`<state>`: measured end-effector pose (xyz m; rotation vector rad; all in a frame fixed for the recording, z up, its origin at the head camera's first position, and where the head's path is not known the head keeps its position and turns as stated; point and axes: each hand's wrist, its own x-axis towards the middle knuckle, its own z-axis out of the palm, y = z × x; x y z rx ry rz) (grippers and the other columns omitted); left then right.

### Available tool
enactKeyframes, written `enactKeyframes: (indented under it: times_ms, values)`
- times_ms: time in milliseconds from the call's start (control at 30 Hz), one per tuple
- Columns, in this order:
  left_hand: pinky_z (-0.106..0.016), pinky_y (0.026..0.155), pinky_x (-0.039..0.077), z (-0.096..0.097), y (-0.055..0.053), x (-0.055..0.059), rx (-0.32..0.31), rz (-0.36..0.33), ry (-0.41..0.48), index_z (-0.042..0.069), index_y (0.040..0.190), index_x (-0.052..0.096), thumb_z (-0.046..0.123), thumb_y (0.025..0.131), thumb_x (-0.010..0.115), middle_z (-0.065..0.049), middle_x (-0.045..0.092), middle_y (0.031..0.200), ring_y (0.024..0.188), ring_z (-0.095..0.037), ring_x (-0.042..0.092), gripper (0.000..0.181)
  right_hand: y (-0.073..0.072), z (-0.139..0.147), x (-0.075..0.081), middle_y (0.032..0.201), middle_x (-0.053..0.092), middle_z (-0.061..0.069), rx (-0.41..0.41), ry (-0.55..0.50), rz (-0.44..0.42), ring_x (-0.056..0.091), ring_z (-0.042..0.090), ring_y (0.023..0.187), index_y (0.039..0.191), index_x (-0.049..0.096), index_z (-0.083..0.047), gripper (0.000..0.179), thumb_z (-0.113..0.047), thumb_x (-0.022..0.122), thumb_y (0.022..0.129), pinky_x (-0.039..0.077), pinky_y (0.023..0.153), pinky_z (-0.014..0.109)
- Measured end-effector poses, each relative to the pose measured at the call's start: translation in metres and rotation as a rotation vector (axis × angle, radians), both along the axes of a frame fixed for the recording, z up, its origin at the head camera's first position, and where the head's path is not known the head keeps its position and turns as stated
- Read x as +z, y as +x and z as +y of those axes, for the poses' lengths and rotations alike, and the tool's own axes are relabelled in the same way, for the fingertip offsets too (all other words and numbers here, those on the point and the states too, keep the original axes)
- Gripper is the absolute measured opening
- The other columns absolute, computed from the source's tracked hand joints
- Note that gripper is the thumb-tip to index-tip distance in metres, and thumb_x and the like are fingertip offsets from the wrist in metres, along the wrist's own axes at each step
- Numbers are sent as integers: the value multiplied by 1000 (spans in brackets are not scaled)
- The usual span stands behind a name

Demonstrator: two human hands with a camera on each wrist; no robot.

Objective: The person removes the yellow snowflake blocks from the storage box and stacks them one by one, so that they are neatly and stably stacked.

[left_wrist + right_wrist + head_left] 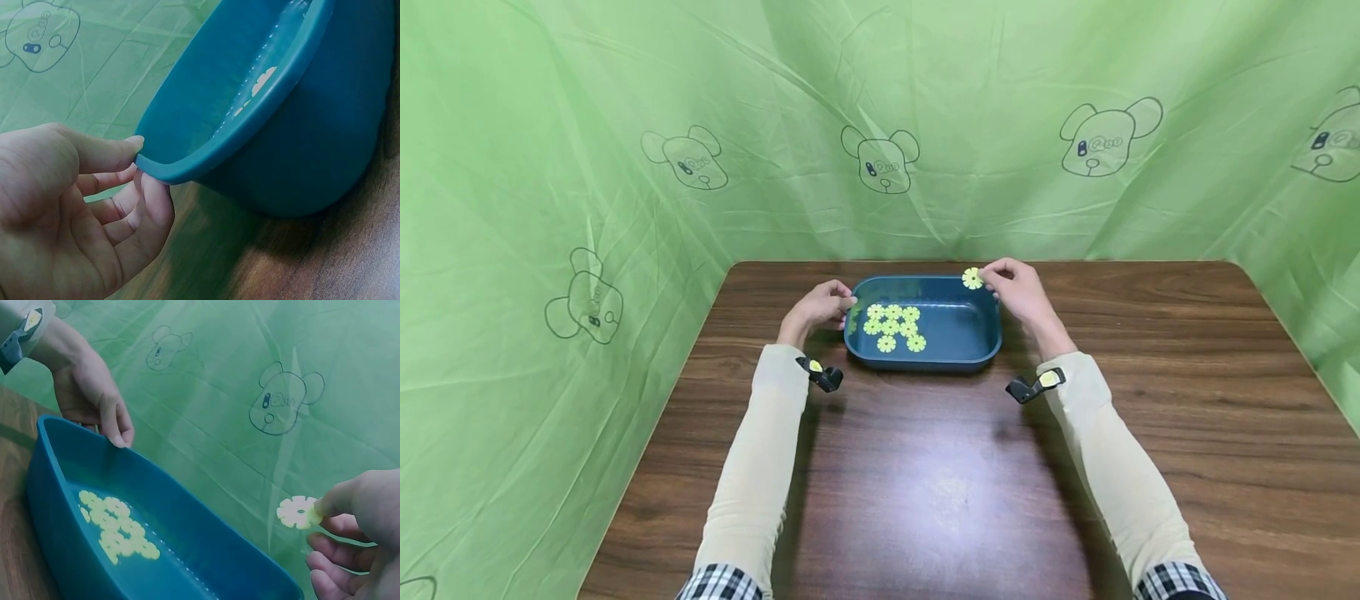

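A dark blue-green oblong plastic basin point(958, 333) stands on the wooden table. My left hand point(820, 309) pinches its left rim, thumb over the edge and fingers beneath, as the left wrist view shows. Several yellow flower-shaped discs point(891, 327) with notched edges lie on the basin floor, grouped toward the left. Between thumb and forefinger, my right hand point(1017, 287) holds one more such yellow notched disc point(300, 512), raised over the back right rim. In the right wrist view, the other fingers of that hand are loosely bent.
Brown wooden table point(1180, 400) surrounds the basin, with a bright reflection in front. A green curtain point(970, 150) printed with bear-like heads hangs behind and at both sides. Each wrist wears a small black camera point(1028, 387).
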<state>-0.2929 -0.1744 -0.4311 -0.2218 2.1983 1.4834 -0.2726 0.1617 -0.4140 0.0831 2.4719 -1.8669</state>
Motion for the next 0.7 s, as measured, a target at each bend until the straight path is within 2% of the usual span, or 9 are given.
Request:
enactKeyframes:
  times_ms: [267, 467, 700]
  values:
    - [-34, 70, 51, -1, -2, -2, -10, 8, -11, 8, 110, 46, 19, 98, 53, -7, 50, 84, 65, -15, 53, 18, 6, 19, -7, 87, 60, -3, -50, -58, -26, 58, 1, 71, 112, 58, 4, 33, -23, 63, 93, 49, 66, 14]
    - [-40, 77, 52, -2, -3, -5, -8, 3, -10, 8, 110, 46, 20, 98, 54, -7, 50, 83, 65, -15, 53, 19, 10, 31, -16, 93, 59, -4, -80, -52, -22, 56, -2, 73, 117, 57, 4, 37, -25, 59, 95, 48, 69, 12]
    - [-43, 82, 51, -2, -1, -2, -10, -3, -9, 8, 111, 45, 20, 99, 53, -7, 50, 83, 65, -15, 52, 20, 12, 44, -24, 89, 59, -7, -113, -62, -21, 56, -3, 72, 112, 57, 3, 32, -23, 59, 95, 48, 66, 11]
